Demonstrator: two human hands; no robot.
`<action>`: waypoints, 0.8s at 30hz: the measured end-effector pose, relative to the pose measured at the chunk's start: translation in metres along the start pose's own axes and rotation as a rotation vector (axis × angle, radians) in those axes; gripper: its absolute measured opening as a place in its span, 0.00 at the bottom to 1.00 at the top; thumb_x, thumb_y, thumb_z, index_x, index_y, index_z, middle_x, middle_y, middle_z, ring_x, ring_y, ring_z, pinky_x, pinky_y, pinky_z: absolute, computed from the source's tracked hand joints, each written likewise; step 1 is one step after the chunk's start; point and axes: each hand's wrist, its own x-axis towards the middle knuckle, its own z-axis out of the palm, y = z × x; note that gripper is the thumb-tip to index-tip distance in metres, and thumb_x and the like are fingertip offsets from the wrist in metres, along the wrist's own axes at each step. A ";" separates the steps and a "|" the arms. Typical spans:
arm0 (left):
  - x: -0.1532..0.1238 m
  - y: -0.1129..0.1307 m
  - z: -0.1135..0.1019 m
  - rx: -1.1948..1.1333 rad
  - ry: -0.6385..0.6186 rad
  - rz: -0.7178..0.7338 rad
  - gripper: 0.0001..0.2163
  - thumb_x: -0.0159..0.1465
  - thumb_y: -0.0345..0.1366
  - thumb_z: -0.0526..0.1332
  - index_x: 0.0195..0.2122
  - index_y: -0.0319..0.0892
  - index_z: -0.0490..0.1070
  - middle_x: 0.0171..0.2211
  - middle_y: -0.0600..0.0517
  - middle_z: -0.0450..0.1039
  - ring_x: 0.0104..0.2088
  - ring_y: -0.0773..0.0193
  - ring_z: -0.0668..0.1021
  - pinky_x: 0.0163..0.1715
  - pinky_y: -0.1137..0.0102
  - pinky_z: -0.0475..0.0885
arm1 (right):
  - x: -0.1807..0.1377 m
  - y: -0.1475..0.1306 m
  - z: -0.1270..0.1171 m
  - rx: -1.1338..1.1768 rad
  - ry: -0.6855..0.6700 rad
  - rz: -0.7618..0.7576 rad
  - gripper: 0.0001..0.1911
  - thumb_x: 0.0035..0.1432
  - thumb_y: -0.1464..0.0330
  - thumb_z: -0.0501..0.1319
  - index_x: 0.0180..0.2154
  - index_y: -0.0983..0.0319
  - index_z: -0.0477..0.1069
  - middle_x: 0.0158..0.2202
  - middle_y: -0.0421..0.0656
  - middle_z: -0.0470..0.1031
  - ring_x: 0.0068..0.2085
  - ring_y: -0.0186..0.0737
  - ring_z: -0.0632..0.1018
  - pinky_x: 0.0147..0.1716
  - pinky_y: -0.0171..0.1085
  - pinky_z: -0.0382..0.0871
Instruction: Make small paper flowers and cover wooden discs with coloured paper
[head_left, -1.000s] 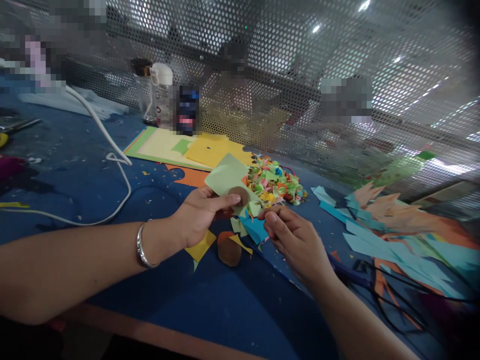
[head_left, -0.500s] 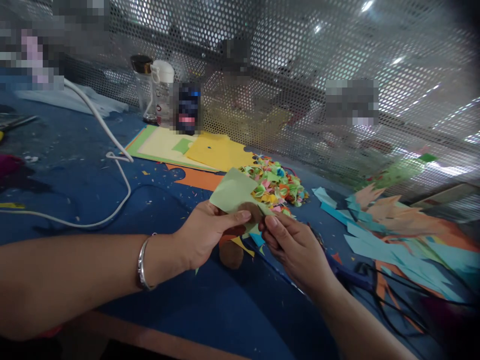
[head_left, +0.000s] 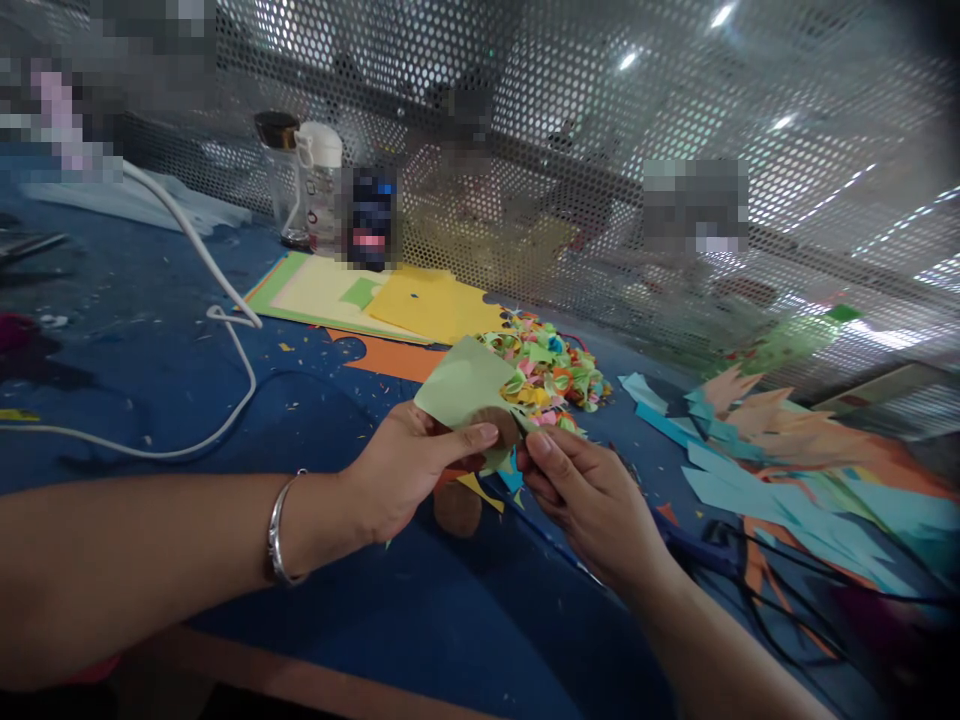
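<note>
My left hand (head_left: 409, 465) pinches a pale green paper piece (head_left: 465, 385) together with a small brown round piece (head_left: 501, 425) held against it. My right hand (head_left: 589, 495) is closed, its fingertips pinching the same green paper at its right edge. A second brown round piece (head_left: 457, 508) lies on the blue table (head_left: 150, 380) just below my hands, among yellow, orange and blue scraps. A silver bracelet (head_left: 279, 528) is on my left wrist.
A heap of small coloured paper curls (head_left: 551, 368) lies just beyond my hands. Flat paper sheets (head_left: 375, 295) and bottles (head_left: 307, 185) stand at the back by the perforated metal screen (head_left: 600, 130). A white cable (head_left: 225, 320) crosses the left; cut teal and orange shapes (head_left: 787, 460) lie at right.
My right hand has come up from the table to the green paper and pinched its edge. My left hand lowered the paper slightly toward me.
</note>
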 end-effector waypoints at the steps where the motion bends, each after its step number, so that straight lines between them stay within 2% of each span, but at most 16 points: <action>1: 0.000 0.001 0.001 0.015 -0.006 0.015 0.12 0.50 0.32 0.74 0.35 0.37 0.79 0.33 0.49 0.79 0.32 0.66 0.78 0.34 0.72 0.72 | 0.000 0.001 0.000 -0.001 0.004 0.001 0.23 0.59 0.48 0.62 0.28 0.61 0.68 0.19 0.33 0.53 0.20 0.28 0.53 0.16 0.31 0.43; 12: -0.003 0.008 0.001 0.230 -0.084 0.164 0.08 0.55 0.34 0.71 0.35 0.39 0.79 0.31 0.50 0.79 0.35 0.64 0.79 0.41 0.70 0.74 | -0.002 -0.004 -0.004 -0.109 -0.041 -0.048 0.23 0.62 0.49 0.59 0.27 0.61 0.66 0.19 0.33 0.52 0.19 0.28 0.53 0.17 0.31 0.43; 18: -0.002 0.006 0.000 0.232 -0.092 0.156 0.10 0.55 0.34 0.71 0.37 0.40 0.78 0.33 0.50 0.80 0.33 0.64 0.80 0.37 0.69 0.75 | -0.004 -0.006 -0.006 -0.174 -0.037 -0.073 0.23 0.62 0.48 0.58 0.27 0.60 0.66 0.19 0.33 0.52 0.19 0.28 0.53 0.16 0.32 0.43; 24: 0.000 0.006 -0.003 0.223 -0.131 0.176 0.06 0.56 0.33 0.70 0.33 0.39 0.76 0.29 0.53 0.77 0.29 0.69 0.77 0.34 0.72 0.73 | -0.004 -0.005 -0.010 -0.232 -0.042 -0.090 0.23 0.64 0.49 0.57 0.27 0.60 0.66 0.19 0.33 0.52 0.19 0.28 0.53 0.16 0.32 0.43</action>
